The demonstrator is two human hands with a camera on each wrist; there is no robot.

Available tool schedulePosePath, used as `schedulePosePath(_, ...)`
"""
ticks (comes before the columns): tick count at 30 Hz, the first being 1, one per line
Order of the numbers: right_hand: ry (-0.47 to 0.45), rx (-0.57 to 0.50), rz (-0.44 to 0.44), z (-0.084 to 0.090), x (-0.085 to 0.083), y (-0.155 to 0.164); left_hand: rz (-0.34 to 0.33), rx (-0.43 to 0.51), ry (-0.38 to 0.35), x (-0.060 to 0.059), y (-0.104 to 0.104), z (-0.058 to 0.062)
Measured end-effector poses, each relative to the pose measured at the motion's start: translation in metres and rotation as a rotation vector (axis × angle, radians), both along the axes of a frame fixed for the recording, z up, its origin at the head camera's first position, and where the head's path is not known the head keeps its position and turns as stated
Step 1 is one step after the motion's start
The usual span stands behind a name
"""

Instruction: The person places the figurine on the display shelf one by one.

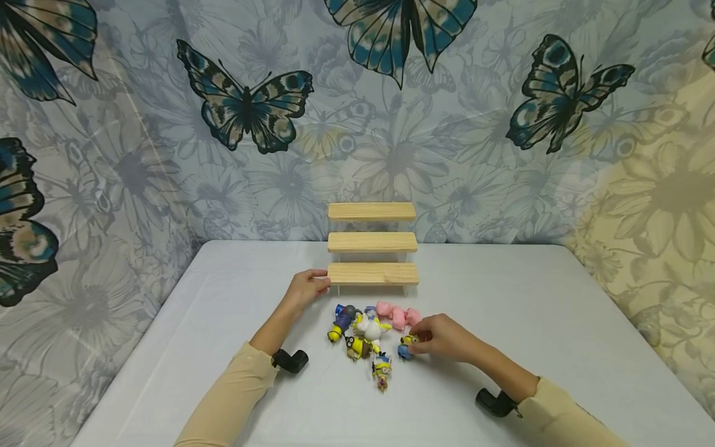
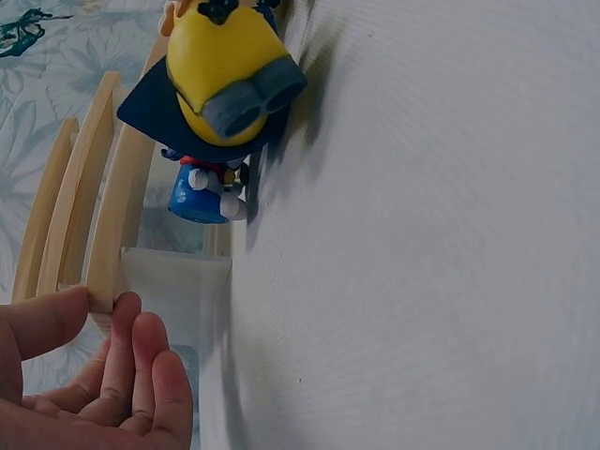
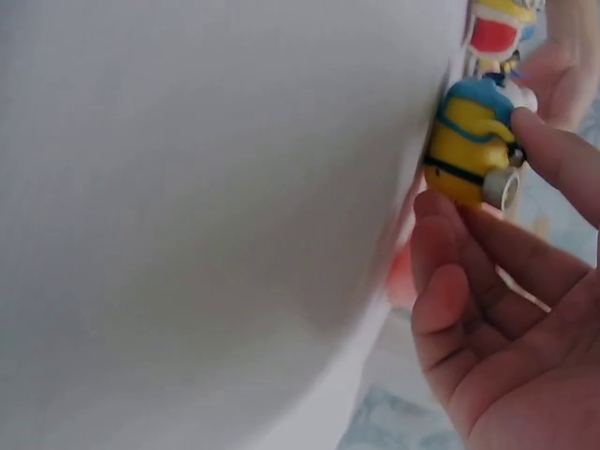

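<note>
- Two beige sleeves [image 1: 234,397] are seen nearest the camera, each wrist fitted with a black camera mount [image 1: 291,360].
- A small yellow minion figure [image 1: 409,340] is pinched between the thumb and fingers of the right hand [image 1: 444,338]; in the right wrist view its blue overalls and grey goggle are seen against the fingertips [image 3: 553,155].
- This figure is held just above the white table [image 1: 223,323], at the 3 o'clock edge of the toy pile, with a blue toy [image 1: 404,352] just below it.
- The remaining toys are bunched together at the 9 o'clock side of that hand: pink figures [image 1: 395,313], a white figure [image 1: 370,327], a caped minion [image 1: 341,323] and a minion [image 1: 382,367] lying at 6 o'clock.
- A three-step wooden riser [image 1: 372,242] is set at 12 o'clock from the pile.
- The lowest step's left end is gripped by the left hand [image 1: 305,288], thumb on top and fingers curled beneath.
- Butterfly-printed fabric [image 1: 246,105] is hung behind the table.
</note>
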State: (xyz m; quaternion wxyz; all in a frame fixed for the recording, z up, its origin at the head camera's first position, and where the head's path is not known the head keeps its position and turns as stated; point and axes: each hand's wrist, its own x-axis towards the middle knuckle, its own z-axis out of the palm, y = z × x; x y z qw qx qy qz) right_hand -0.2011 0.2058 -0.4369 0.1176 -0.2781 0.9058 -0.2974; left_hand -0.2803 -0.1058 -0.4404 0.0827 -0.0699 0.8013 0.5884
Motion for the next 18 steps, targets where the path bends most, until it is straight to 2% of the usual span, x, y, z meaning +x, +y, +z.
schedulePosePath(7,0.019,0.023,-0.025,0.002,0.004,-0.007,-0.006,0.026,-0.004,-0.001,-0.001,0.001)
schedulePosePath(18,0.029,-0.020,-0.092,0.000,0.008,-0.015,-0.007,0.042,-0.026,-0.002,-0.002,0.000)
